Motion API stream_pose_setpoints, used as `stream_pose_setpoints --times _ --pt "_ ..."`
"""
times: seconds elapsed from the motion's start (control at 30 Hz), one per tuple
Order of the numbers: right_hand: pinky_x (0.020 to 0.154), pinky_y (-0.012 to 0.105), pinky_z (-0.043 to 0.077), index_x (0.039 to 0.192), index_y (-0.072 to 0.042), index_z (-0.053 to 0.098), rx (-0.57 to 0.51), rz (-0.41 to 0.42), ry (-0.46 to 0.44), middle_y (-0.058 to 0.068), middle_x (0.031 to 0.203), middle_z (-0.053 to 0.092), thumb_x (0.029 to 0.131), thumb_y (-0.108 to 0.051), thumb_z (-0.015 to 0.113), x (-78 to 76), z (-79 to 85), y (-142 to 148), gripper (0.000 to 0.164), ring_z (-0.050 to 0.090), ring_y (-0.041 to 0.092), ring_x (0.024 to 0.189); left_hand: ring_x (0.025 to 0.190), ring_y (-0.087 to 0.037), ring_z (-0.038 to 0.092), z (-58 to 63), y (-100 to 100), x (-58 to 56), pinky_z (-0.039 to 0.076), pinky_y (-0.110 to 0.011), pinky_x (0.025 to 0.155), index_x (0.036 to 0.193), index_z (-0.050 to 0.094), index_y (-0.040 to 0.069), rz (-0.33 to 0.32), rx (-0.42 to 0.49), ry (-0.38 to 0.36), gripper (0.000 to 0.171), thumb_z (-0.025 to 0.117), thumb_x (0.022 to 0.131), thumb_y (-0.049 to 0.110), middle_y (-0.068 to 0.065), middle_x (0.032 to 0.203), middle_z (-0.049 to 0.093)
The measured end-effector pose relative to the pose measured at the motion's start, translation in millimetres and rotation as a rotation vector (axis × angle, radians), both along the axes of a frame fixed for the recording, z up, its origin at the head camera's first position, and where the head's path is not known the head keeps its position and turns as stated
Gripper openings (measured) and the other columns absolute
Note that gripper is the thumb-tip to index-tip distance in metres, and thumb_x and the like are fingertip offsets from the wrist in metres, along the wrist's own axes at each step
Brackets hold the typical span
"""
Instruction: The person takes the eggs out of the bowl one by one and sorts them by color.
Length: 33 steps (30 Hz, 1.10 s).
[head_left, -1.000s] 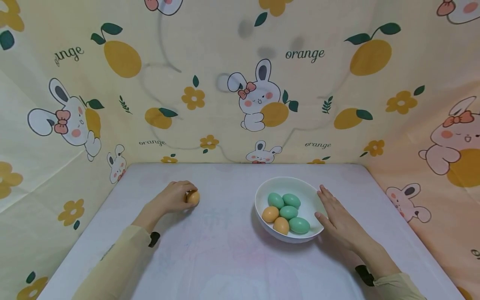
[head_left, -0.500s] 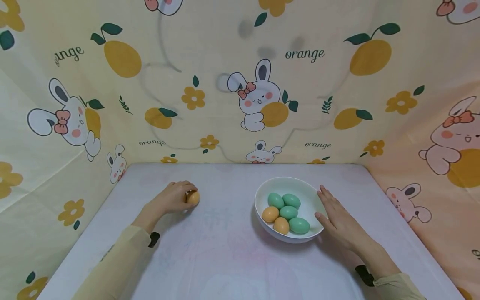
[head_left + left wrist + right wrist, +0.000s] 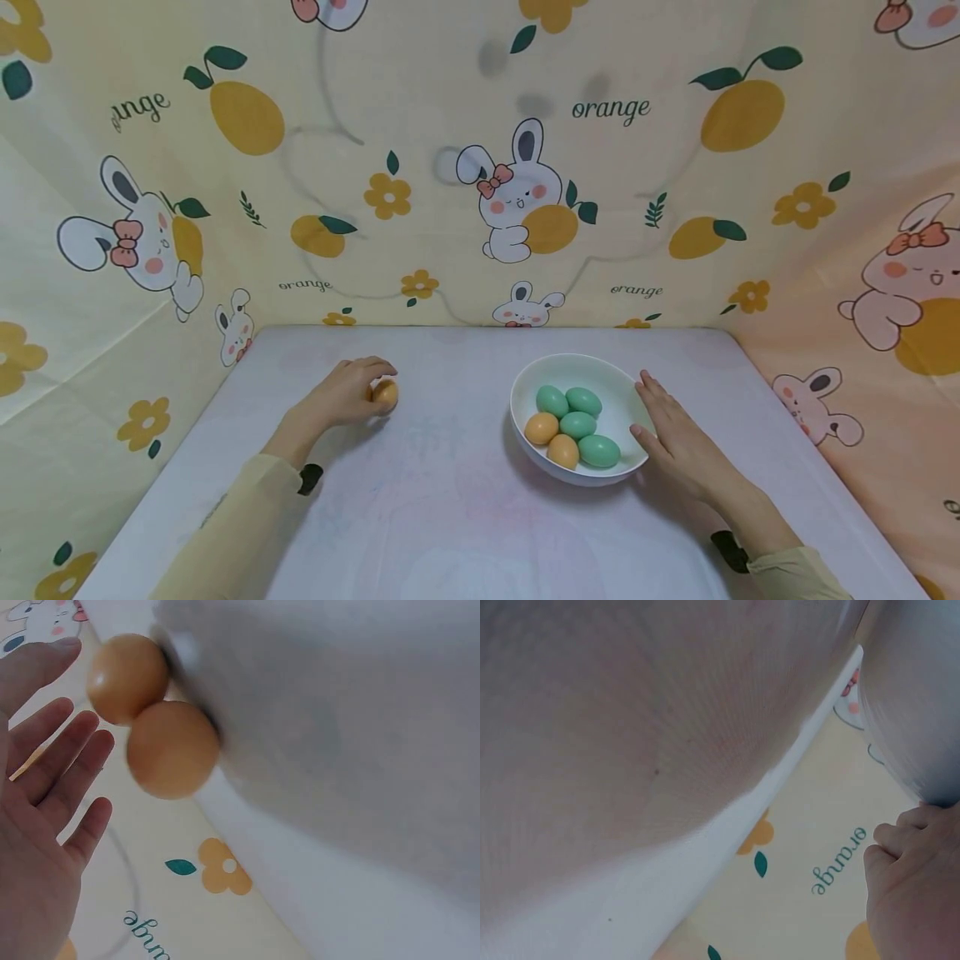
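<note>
Loosely spread, the left grip [image 3: 347, 393] seems empty beside two orange eggs [image 3: 172, 752]; the right grip [image 3: 686, 450], straight-fingered, unfilled, touches the bowl [image 3: 622, 412]

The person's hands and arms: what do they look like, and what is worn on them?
The left hand and right hand are bare: no gloves or rings show. The left sleeve and right sleeve are long, plain and pale beige. Something small and black shows at each wrist, perhaps a strap. I see no cables.
</note>
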State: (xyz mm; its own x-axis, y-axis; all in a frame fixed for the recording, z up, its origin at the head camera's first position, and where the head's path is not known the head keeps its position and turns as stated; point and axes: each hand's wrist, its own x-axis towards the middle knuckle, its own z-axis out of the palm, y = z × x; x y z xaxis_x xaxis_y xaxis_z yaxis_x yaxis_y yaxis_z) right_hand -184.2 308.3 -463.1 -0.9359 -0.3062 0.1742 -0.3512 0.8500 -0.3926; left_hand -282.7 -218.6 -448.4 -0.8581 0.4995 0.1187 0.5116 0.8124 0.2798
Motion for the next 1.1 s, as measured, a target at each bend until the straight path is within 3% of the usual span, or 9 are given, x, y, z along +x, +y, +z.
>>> stream_pose_setpoints --times 0.2,0.4,0.93,1.1 --pt "0.125 0.060 0.017 0.164 0.002 0.019 0.002 0.005 0.014 0.018 0.173 0.009 0.110 -0.041 0.046 -0.2 0.1 -0.3 0.074 0.010 0.040 0.159 0.129 -0.033 0.059 9.2 10.0 5.1 0.041 -0.059 0.110 0.133 0.067 0.007 -0.017 0.068 0.073 0.042 0.073 0.094 0.020 -0.012 0.137 0.065" --pt "0.125 0.060 0.016 0.163 0.003 0.019 0.000 0.003 0.006 0.018 0.173 0.009 0.110 -0.041 0.046 -0.3 0.7 -1.0 0.074 0.010 0.040 0.159 0.118 -0.028 0.064 20.6 24.0 10.8 0.046 -0.056 0.105 0.137 0.065 0.008 -0.026 0.087 0.113 0.046 0.075 0.096 0.025 -0.011 0.139 0.063" --pt "0.125 0.061 0.017 0.164 0.001 0.018 0.000 0.003 0.012 0.016 0.174 0.008 0.110 -0.041 0.046 0.4 -1.0 0.1 0.075 0.010 0.040 0.159 0.102 -0.022 0.068 42.3 76.1 21.8 0.056 -0.042 0.090 0.132 0.067 0.004 -0.174 0.234 0.293 0.043 0.078 0.094 0.020 -0.011 0.131 0.066" --pt "0.125 0.060 0.016 0.165 -0.001 0.016 -0.007 0.006 0.008 0.013 0.174 0.005 0.110 -0.041 0.046 0.1 -1.7 0.5 0.074 0.008 0.038 0.159 0.102 -0.019 0.067 47.6 99.1 25.0 0.057 -0.037 0.089 0.132 0.067 0.005 -0.209 0.249 0.294 0.042 0.078 0.095 0.020 -0.009 0.130 0.066"
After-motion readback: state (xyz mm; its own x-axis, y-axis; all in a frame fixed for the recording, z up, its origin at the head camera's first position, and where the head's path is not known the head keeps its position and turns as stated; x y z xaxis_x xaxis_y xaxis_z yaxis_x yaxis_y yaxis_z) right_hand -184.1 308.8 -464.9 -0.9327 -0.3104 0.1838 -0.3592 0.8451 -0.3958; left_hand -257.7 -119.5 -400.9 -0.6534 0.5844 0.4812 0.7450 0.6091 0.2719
